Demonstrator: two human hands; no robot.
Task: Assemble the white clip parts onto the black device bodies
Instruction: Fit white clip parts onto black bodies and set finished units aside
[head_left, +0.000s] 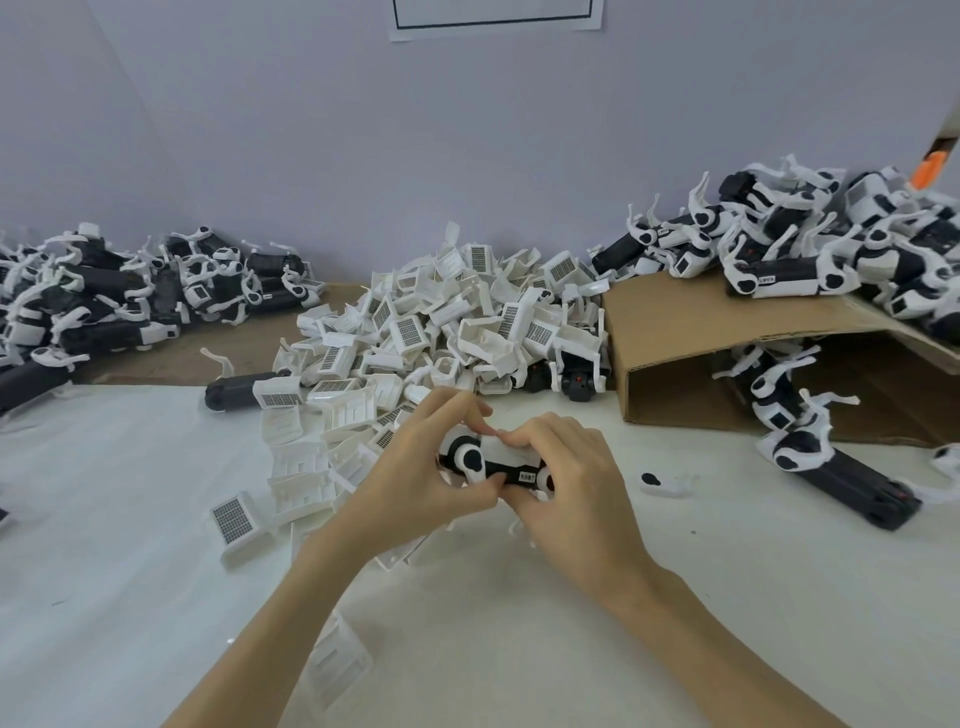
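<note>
Both hands meet at the table's middle around one black device body (511, 475) with white fittings. My left hand (421, 467) grips its left end, where a white-and-black round joint shows. My right hand (566, 467) holds the right end, with fingertips pressing a white clip part (511, 452) down on the body's top. A big heap of loose white clip parts (441, 322) lies just behind the hands.
Piles of black-and-white devices lie at the far left (119, 296) and on top of a cardboard box (691, 332) at the right. More devices spill from the box opening (810, 431). A small loose piece (662, 483) lies right of my hands.
</note>
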